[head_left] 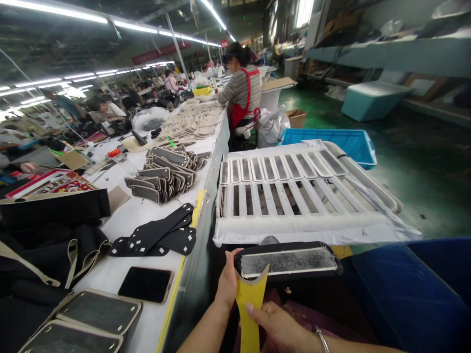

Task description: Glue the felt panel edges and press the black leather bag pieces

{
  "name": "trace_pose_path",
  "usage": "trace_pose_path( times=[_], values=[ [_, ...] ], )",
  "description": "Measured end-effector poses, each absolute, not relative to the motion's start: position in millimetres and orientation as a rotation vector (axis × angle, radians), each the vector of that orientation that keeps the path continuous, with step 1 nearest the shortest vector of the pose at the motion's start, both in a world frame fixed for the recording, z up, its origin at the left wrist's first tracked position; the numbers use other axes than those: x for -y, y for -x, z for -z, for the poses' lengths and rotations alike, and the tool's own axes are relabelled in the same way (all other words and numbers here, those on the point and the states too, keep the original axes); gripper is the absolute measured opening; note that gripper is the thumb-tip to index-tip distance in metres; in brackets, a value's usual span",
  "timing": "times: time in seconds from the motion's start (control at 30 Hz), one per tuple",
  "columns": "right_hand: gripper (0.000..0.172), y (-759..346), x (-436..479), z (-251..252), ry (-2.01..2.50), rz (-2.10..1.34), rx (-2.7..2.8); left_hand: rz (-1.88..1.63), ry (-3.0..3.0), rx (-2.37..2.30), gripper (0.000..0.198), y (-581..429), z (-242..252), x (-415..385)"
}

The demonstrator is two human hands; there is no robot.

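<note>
My left hand (pixel 228 279) grips the left end of a long black piece with a grey mottled panel (pixel 290 261) edged in white. The piece lies level in front of me, its rim gathered at the right end. My right hand (pixel 277 321), thumb on top, holds a yellow flat tool (pixel 250 304) with a curved notched end. One tip of that end overlaps the near edge of the panel. The lower part of the tool runs out of view.
A white-wrapped slotted rack (pixel 316 223) holds a row of grey panels beyond my hands. On the left table are stacked grey-and-beige pieces (pixel 167 171), black straps (pixel 158 235) and a phone (pixel 146 284). A blue bin (pixel 327 139) and a seated person (pixel 243 90) are farther off.
</note>
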State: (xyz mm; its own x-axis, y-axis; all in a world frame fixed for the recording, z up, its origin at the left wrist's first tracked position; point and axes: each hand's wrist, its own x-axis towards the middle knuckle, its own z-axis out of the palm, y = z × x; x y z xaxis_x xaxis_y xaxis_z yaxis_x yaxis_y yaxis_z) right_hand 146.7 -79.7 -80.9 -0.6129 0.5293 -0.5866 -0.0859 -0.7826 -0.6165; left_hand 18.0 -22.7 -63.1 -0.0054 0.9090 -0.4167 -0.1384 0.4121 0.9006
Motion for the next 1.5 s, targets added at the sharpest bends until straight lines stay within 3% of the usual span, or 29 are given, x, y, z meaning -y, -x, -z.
trace_pose_path(
  times=[0.27,0.63,0.87,1.0,1.17,1.4,1.5],
  values=[
    [0.06,-152,74,66,1.201,-2.397,0.759,-0.893,-1.118,-1.547,0.058,-26,70,17],
    [0.028,-165,63,64,1.352,-2.394,0.829,-0.339,-2.04,-1.859,0.037,-35,47,0],
    [0.02,-168,55,57,1.498,-2.29,0.854,-0.364,-1.818,-1.983,0.03,-51,45,-5],
    [0.027,-172,62,45,1.538,-2.142,0.923,-0.544,-1.686,-1.861,0.036,-46,49,-6],
    [0.048,-212,79,46,1.367,-1.971,0.953,-0.819,-1.323,-1.601,0.072,-9,50,7],
    [0.058,-273,91,46,1.411,-1.637,0.787,-1.055,-0.966,-1.259,0.063,15,78,62],
    [0.054,-278,96,46,1.439,-1.604,0.713,-1.107,-1.096,-1.136,0.075,0,80,70]
  ],
)
